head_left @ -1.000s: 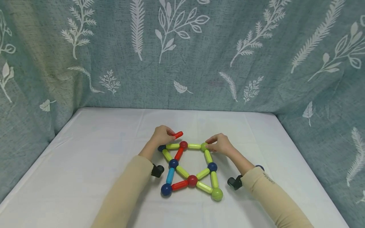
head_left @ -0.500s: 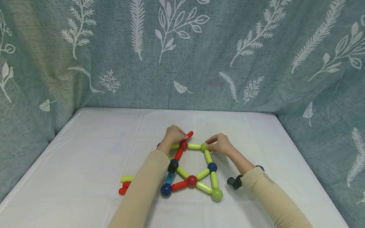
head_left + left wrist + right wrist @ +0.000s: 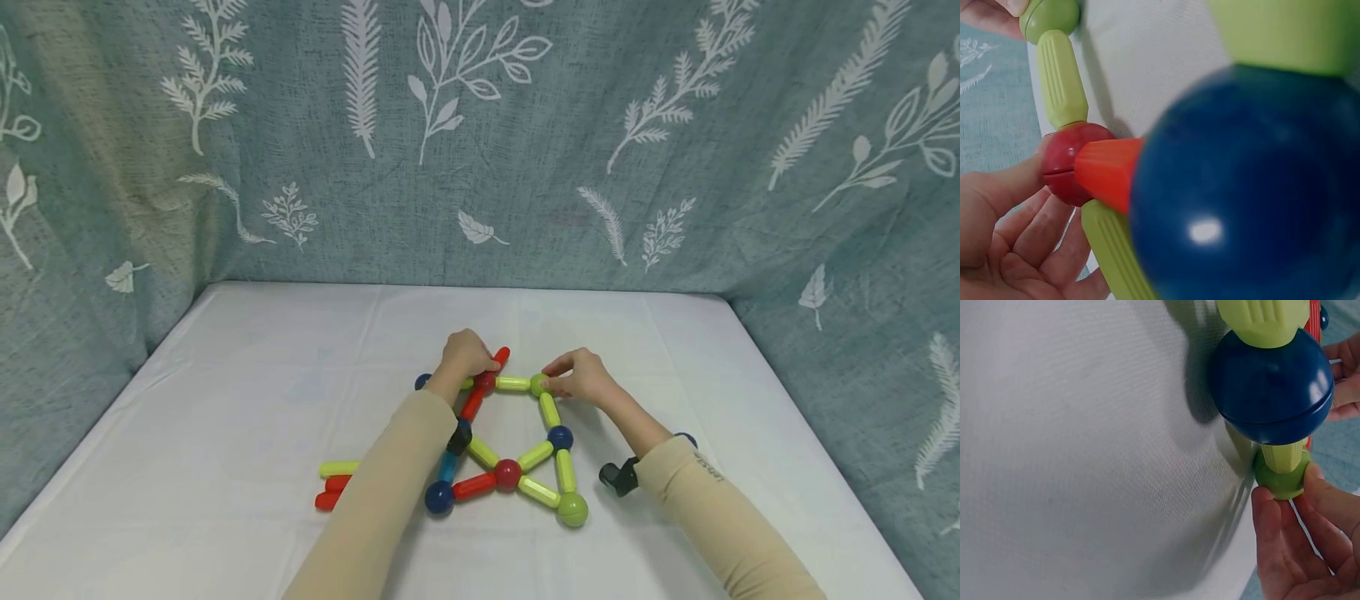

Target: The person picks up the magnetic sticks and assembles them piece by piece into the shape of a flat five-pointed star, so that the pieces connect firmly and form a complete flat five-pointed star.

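Note:
A flat frame of coloured balls and magnetic-looking rods lies on the white cloth. At its far side my left hand (image 3: 465, 357) pinches a red rod (image 3: 503, 356), which slants up and away from the red ball (image 3: 485, 382). The left wrist view has that thumb right against the red ball (image 3: 1075, 162), with the held rod hidden. To the right, my right hand (image 3: 587, 379) pinches the far green ball (image 3: 537, 384) between thumb and fingers. A blue ball (image 3: 1272, 387) fills the near part of the right wrist view.
Left of the frame lie a loose green rod (image 3: 339, 469) and two red rods (image 3: 328, 501), partly behind the left sleeve (image 3: 375, 500). Nearest the person are a blue corner ball (image 3: 439, 498) and a green one (image 3: 572, 509). A patterned curtain (image 3: 480, 167) hangs behind.
My left hand has moved right with the red rod, from beside the frame's far left corner to the red ball, uncovering the loose rods. My right hand stays on the green ball.

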Demonstrator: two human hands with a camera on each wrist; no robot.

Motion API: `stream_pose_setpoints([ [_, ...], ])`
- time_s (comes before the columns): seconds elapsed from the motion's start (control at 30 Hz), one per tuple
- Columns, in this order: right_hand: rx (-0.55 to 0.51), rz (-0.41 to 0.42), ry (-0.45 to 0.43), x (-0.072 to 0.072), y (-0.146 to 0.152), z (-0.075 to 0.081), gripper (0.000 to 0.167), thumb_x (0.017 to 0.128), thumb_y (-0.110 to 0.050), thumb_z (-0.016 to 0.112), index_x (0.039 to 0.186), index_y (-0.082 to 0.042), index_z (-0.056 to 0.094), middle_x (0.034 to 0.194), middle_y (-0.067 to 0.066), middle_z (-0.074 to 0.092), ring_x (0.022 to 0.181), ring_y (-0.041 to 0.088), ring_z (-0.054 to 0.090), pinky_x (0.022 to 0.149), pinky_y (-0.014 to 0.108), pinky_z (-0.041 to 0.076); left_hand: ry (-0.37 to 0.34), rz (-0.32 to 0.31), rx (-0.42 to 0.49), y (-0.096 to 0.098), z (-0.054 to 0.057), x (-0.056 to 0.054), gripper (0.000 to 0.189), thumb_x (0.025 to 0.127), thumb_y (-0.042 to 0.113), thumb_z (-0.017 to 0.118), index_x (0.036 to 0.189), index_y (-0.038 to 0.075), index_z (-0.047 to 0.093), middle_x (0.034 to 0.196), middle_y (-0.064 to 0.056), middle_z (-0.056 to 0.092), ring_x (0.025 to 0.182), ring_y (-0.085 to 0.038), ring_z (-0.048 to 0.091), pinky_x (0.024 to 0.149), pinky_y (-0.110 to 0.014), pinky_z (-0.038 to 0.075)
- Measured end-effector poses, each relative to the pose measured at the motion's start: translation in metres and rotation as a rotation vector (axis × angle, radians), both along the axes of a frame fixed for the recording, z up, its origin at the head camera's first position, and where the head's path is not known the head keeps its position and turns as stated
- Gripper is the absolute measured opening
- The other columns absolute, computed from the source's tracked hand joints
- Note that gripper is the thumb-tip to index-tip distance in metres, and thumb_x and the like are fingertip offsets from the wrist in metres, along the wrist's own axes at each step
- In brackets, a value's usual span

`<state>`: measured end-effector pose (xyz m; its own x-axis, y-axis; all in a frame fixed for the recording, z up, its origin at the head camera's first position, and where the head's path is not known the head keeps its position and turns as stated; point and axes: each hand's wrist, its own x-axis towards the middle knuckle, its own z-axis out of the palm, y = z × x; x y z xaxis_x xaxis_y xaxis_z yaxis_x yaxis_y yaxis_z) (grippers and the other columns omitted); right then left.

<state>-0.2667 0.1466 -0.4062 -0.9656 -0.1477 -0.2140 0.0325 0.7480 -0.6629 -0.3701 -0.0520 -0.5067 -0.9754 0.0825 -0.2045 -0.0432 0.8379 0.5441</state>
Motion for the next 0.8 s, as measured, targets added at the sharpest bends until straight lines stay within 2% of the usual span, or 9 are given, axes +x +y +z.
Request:
stream_pose_setpoints([
  [0.03, 0.0, 0.001, -0.001, 0.0, 0.0, 0.0, 0.023, 0.08, -0.011, 0.07, 0.101, -0.002, 0.068, 0.097, 0.011, 0.064, 0.067, 0.013, 0.058, 0.06, 0.023, 0.05, 0.005, -0.002, 0.003, 0.001, 0.01, 0.007, 0.029, 0.071, 0.036, 0.078, 0.08, 0.009, 0.074, 0.078, -0.005, 0.066, 0.065, -0.016, 0.057, 0.054, -0.025, 0.045],
  [0.1, -0.001, -0.003, -0.005, 0.0, 0.0, 0.001, 0.023, 0.08, -0.011, 0.07, 0.101, -0.002, 0.068, 0.097, 0.012, 0.064, 0.067, 0.014, 0.058, 0.06, 0.023, 0.05, -0.052, 0.017, 0.004, 0.003, 0.042, 0.028, 0.028, 0.073, 0.034, 0.076, 0.086, 0.009, 0.074, 0.083, -0.005, 0.067, 0.072, -0.016, 0.059, 0.059, -0.026, 0.048],
  [0.17, -0.002, -0.002, -0.005, 0.0, 0.0, 0.001, 0.023, 0.08, -0.011, 0.07, 0.102, -0.002, 0.068, 0.098, 0.012, 0.064, 0.067, 0.014, 0.058, 0.06, 0.023, 0.05, -0.039, 0.03, 0.01, 0.005, 0.067, 0.049, 0.025, 0.075, 0.029, 0.075, 0.086, 0.007, 0.074, 0.082, -0.006, 0.067, 0.071, -0.016, 0.058, 0.057, -0.024, 0.047],
  [0.23, -0.002, -0.001, -0.004, 0.0, 0.0, 0.001, 0.023, 0.081, -0.011, 0.07, 0.102, -0.001, 0.067, 0.098, 0.012, 0.064, 0.067, 0.014, 0.058, 0.06, 0.023, 0.05, -0.084, 0.051, 0.003, 0.009, 0.096, 0.069, 0.024, 0.078, 0.025, 0.073, 0.092, 0.005, 0.073, 0.087, -0.007, 0.067, 0.077, -0.018, 0.059, 0.062, -0.025, 0.048],
  [0.3, -0.006, -0.003, -0.005, 0.001, 0.0, 0.001, 0.023, 0.08, -0.011, 0.07, 0.102, -0.002, 0.068, 0.098, 0.012, 0.064, 0.067, 0.014, 0.058, 0.061, 0.023, 0.05, -0.067, 0.048, 0.011, 0.009, 0.107, 0.08, 0.024, 0.08, 0.023, 0.071, 0.092, 0.002, 0.072, 0.086, -0.008, 0.067, 0.075, -0.017, 0.058, 0.06, -0.023, 0.047],
  [0.4, -0.018, 0.004, -0.008, 0.001, 0.0, 0.001, 0.023, 0.081, -0.01, 0.069, 0.102, -0.001, 0.067, 0.098, 0.012, 0.064, 0.068, 0.014, 0.058, 0.062, 0.025, 0.051, -0.037, 0.015, 0.018, 0.005, 0.113, 0.088, 0.024, 0.081, 0.021, 0.07, 0.093, 0.001, 0.071, 0.086, -0.008, 0.067, 0.074, -0.017, 0.058, 0.058, -0.019, 0.046],
  [0.53, -0.036, 0.013, -0.01, 0.002, 0.001, 0.002, 0.023, 0.081, -0.01, 0.069, 0.102, 0.0, 0.067, 0.099, 0.013, 0.064, 0.068, 0.014, 0.059, 0.063, 0.026, 0.052, -0.02, -0.038, 0.036, -0.008, 0.116, 0.092, 0.019, 0.083, 0.017, 0.067, 0.093, 0.001, 0.071, 0.09, -0.008, 0.067, 0.081, -0.018, 0.058, 0.063, -0.021, 0.046],
  [0.7, -0.036, 0.019, -0.004, 0.003, 0.002, 0.003, 0.023, 0.081, -0.009, 0.069, 0.102, 0.0, 0.067, 0.099, 0.013, 0.064, 0.069, 0.016, 0.06, 0.063, 0.027, 0.052, -0.043, -0.119, 0.011, -0.034, 0.117, 0.094, 0.017, 0.083, 0.015, 0.066, 0.095, 0.004, 0.072, 0.096, -0.008, 0.067, 0.093, -0.022, 0.057, 0.077, -0.03, 0.048],
  [0.8, -0.041, 0.021, -0.004, 0.003, 0.002, 0.002, 0.023, 0.081, -0.009, 0.068, 0.102, 0.001, 0.067, 0.099, 0.014, 0.064, 0.07, 0.016, 0.06, 0.063, 0.027, 0.052, -0.061, -0.152, -0.002, -0.05, 0.119, 0.097, 0.019, 0.083, 0.015, 0.067, 0.097, 0.003, 0.071, 0.097, -0.009, 0.067, 0.096, -0.024, 0.057, 0.082, -0.034, 0.048],
])
